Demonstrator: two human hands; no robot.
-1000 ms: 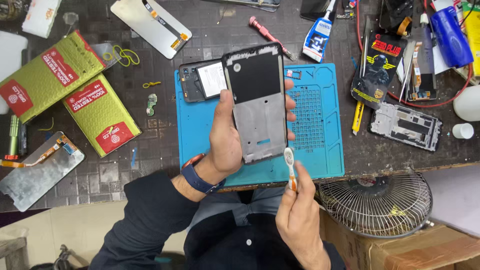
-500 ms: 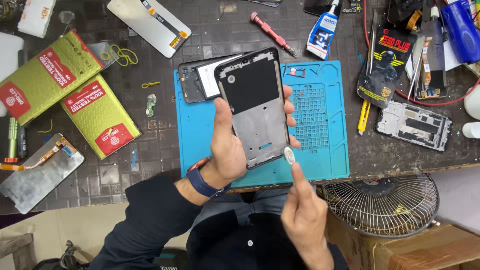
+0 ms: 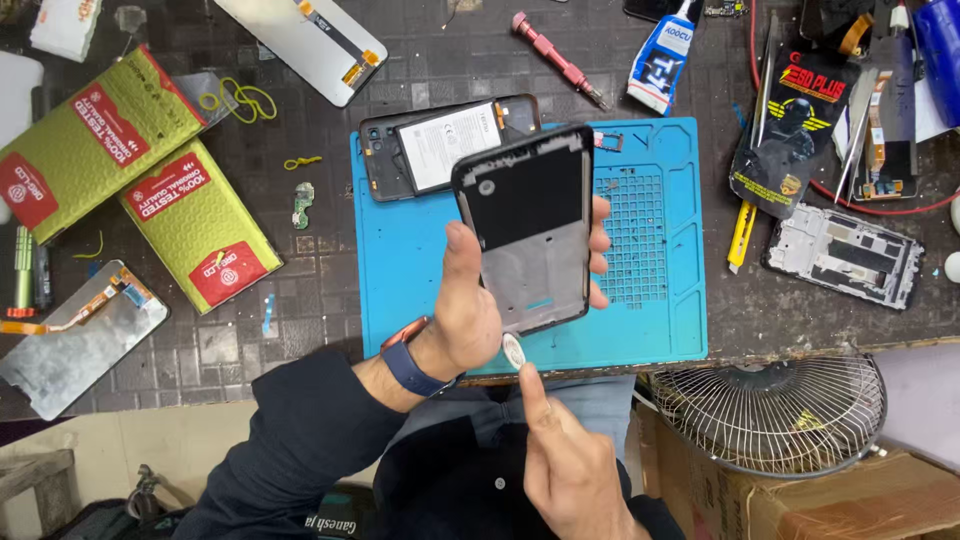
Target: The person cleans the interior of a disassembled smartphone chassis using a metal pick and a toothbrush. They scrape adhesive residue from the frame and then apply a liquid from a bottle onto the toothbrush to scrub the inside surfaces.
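From the head camera, looking straight down at the bench: the left hand (image 3: 470,310) is clamped around a black phone frame (image 3: 527,228), thumb lying along its left edge, fingertips (image 3: 598,240) peeking out on the right edge, a blue wristband just behind the wrist. The frame is held up above the blue work mat (image 3: 660,300), tilted a little, its upper half dark and its lower half grey. Down below, the right hand (image 3: 565,460) is loosely curled, forefinger stretched up, pinching a small white tool (image 3: 513,350) whose rounded tip sits just beside the bottom edge of the frame; whether it touches, I cannot tell. On the mat behind the frame lies an opened phone body with its battery (image 3: 440,148) showing, partly hidden by the frame's top corner. Off the mat, up top, there's a red screwdriver (image 3: 556,58) and a glue tube (image 3: 662,55) near it. Left side: two green padded packets (image 3: 140,170) lying side by side, a loose display panel (image 3: 80,335) with an orange flex cable below them. Right side: another bare phone frame (image 3: 842,255) on the dark tiled tabletop, and a wire fan guard (image 3: 770,410) at the bench edge.
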